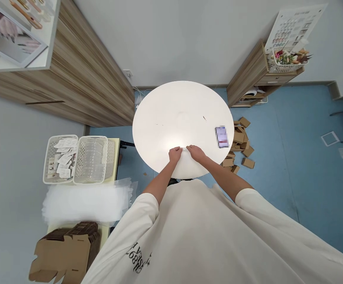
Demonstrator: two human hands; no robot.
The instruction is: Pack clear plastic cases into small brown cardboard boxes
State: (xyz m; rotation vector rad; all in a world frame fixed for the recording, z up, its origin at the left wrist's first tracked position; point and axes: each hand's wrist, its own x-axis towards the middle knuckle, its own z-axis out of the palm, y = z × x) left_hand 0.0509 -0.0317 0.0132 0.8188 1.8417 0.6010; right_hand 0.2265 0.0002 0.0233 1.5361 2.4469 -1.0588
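Note:
Near the front edge of a round white table (183,98), my left hand (175,154) and my right hand (196,153) are close together with fingers pinched. Between their fingertips is a small clear piece (184,148), each hand gripping one end. It looks like thin transparent plastic, but it is too small and pale against the tabletop to tell its exact kind. On the table to the right of my right hand, apart from it, lies a purple rectangular item (221,136), its face blurred out.
At left, a side table bears a basket of paper slips (63,157), a basket of clear plastic cases (91,159), a stack of translucent sheets (85,202) and flattened cardboard boxes (68,254). Small cardboard boxes (241,137) lie heaped on the floor at right, beside a wooden cabinet (248,73).

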